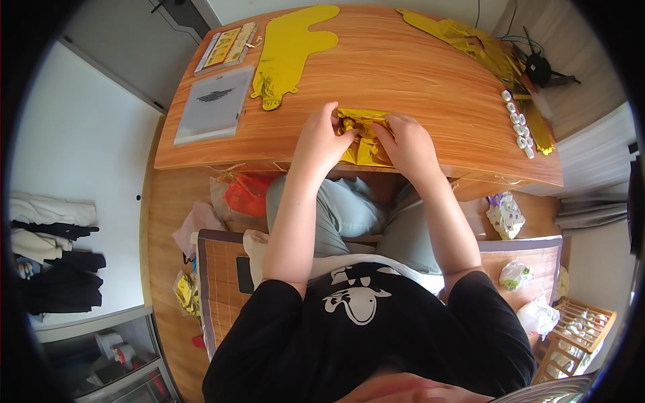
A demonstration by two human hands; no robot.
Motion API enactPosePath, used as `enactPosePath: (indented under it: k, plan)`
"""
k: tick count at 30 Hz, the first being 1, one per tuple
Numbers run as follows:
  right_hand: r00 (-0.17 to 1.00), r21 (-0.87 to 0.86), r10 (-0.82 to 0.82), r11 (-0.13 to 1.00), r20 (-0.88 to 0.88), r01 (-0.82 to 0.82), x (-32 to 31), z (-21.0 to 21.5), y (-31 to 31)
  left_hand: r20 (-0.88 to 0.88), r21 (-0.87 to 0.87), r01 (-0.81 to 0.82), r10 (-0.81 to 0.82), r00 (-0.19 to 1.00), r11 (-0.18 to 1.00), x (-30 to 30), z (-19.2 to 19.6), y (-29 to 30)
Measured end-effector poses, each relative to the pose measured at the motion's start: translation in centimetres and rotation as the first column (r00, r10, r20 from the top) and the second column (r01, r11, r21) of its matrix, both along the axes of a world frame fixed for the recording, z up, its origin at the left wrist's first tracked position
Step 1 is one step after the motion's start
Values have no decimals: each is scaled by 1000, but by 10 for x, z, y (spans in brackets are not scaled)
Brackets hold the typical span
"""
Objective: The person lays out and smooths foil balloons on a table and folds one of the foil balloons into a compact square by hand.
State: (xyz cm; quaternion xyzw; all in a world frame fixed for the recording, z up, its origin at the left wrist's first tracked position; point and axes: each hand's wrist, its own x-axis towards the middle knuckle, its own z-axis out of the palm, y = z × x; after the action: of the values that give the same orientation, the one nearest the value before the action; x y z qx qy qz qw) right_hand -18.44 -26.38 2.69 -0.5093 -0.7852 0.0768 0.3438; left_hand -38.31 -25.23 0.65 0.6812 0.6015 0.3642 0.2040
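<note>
At the table's front edge, my left hand point(324, 139) and my right hand point(408, 143) grip a crumpled piece of shiny gold foil point(366, 152) from its two sides. The thumbs point inward over it, with the fingertips bent round its sides and partly hidden. Its lower part hangs at the table edge, above my lap. Whether it is a folded balloon I cannot tell. Beyond my left hand lies a flat gold foil balloon point(289, 50), with rounded lobes and small tabs, creased at its near end.
More gold foil point(463, 39) stretches along the table's point(376, 67) far right edge, near a black device point(537, 67) with cables. Several small white pieces point(519, 124) line up on the right. A clear plastic sleeve point(213, 104) and a flat box point(226, 48) lie at left.
</note>
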Motion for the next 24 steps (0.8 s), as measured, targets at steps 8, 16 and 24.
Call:
enactPosePath:
  k: [8,16,24]
  plan:
    - [968,-124,-156,983,-198,133,-2,-6,3,230,-110,-35,60,971,993,15,14,7]
    - [956,-237,-240,951,-171,197,-3,-2,11,322,2,-41,39,946,999,22,3,10]
    - [922,-381,-307,902,-238,202,-6,1,14,61,115,110,-118,991,987,26,3,5]
